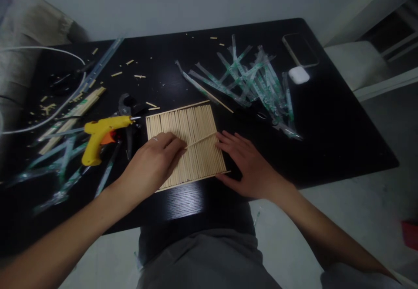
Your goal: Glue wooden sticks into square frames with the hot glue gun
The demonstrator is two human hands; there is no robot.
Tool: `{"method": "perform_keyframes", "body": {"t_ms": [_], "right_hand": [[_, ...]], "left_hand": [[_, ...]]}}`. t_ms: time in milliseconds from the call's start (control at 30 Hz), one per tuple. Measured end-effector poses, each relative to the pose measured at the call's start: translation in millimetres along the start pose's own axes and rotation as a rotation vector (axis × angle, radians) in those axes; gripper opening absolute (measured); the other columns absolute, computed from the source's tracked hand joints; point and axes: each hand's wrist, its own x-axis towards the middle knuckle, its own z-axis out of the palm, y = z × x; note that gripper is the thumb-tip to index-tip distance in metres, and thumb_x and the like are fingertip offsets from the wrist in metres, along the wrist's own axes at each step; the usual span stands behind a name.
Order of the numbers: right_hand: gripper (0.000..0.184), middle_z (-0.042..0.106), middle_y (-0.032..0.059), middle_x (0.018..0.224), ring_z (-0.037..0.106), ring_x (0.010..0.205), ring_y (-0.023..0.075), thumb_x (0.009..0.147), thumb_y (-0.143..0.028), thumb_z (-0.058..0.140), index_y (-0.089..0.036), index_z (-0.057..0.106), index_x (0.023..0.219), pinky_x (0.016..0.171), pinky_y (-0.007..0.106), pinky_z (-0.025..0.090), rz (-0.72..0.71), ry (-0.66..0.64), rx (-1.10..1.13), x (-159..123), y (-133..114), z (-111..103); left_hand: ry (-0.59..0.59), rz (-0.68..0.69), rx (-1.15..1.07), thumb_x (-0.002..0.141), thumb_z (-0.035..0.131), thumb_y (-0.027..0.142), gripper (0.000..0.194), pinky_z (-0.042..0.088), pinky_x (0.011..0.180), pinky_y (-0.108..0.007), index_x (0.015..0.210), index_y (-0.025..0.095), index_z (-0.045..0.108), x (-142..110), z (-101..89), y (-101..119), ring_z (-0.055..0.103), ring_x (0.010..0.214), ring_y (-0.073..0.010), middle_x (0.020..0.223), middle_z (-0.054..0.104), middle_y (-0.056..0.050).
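Left grip (161, 156) on stick (202, 139), panel (196, 119) beneath, glue gun (98, 133) near, wrappers (257, 82) beyond

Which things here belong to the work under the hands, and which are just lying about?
Work in hand:
stick panel, under both hands
loose stick, at the left hand's fingertips
yellow glue gun, probably, beside the panel

Apparently just lying about:
phone
white case
plastic wrappers
stick offcuts

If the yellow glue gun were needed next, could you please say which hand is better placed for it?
Probably the left hand, though it holds a thin stick: it is nearer the yellow glue gun, left of the stick panel. The right hand is at the panel's opposite edge.
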Motion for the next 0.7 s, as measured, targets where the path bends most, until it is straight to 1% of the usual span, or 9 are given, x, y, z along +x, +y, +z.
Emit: {"method": "perform_keyframes", "body": {"t_ms": [100,200,333,433,533,600,700], "right_hand": [[0.07,0.043,0.0138,0.169,0.035,0.161,0.0303,0.097,-0.039,0.07,-0.024,0.039,0.158,0.13,0.063,0.033,-0.01,0.008,-0.01,-0.3,0.0,0.2],[0.069,0.043,0.0141,0.169,0.035,0.161,0.0304,0.098,-0.04,0.07,-0.023,0.04,0.157,0.13,0.063,0.033,-0.008,0.008,-0.015,-0.6,0.0,0.4],[0.07,0.044,0.0145,0.169,0.035,0.161,0.031,0.098,-0.042,0.07,-0.024,0.039,0.158,0.129,0.065,0.033,-0.008,0.007,-0.01,-1.1,0.4,0.4],[0.07,0.043,0.0155,0.169,0.034,0.161,0.0306,0.099,-0.042,0.068,-0.022,0.039,0.159,0.13,0.065,0.032,-0.008,0.002,-0.016,-1.7,0.9,0.6],[0.063,0.042,0.0153,0.17,0.032,0.162,0.0304,0.099,-0.041,0.067,-0.022,0.044,0.155,0.13,0.065,0.032,-0.005,-0.009,-0.029,-2.1,1.1,1.3],[0.058,0.041,0.0153,0.17,0.031,0.162,0.0308,0.099,-0.04,0.067,-0.022,0.05,0.151,0.13,0.065,0.031,-0.014,-0.011,-0.04,-2.2,1.3,1.8],[0.054,0.04,0.0153,0.171,0.03,0.163,0.032,0.099,-0.039,0.068,-0.022,0.054,0.149,0.129,0.066,0.031,-0.024,-0.015,-0.052,-2.4,1.3,2.0]], "left_hand": [[0.006,-0.007,0.046,0.109,0.043,0.025,0.027,0.059,0.077,-0.04,0.109,0.012,0.067,2.3,1.2,0.5,0.067,0.088,-0.0245,0.099,0.067,-0.01],[0.008,-0.01,0.107,0.108,0.043,0.024,0.027,0.058,0.077,-0.042,0.11,0.012,0.067,6.9,-2.1,-3.3,0.067,0.087,-0.0264,0.098,0.067,-0.011],[0.013,-0.03,0.131,0.107,0.042,0.024,0.03,0.059,0.08,-0.043,0.118,0.013,0.068,18.0,-6.9,-12.9,0.068,0.093,-0.0283,0.106,0.069,-0.013],[0.016,-0.046,0.145,0.106,0.041,0.024,0.034,0.058,0.081,-0.043,0.125,0.016,0.069,27.1,-5.2,-17.7,0.068,0.093,-0.0279,0.109,0.07,-0.013],[-0.006,-0.057,0.169,0.103,0.041,0.018,0.039,0.057,0.078,-0.043,0.13,0.018,0.069,32.3,-0.7,-19.4,0.067,0.091,-0.0283,0.107,0.07,-0.014],[-0.005,-0.065,0.191,0.1,0.044,0.015,0.04,0.057,0.078,-0.045,0.129,0.017,0.07,32.3,1.9,-19.1,0.067,0.092,-0.0296,0.106,0.07,-0.014],[0.048,-0.06,0.212,0.099,0.046,0.012,0.04,0.058,0.082,-0.046,0.13,0.017,0.07,27.9,5.1,-14.2,0.067,0.095,-0.0299,0.112,0.07,-0.014]]}}
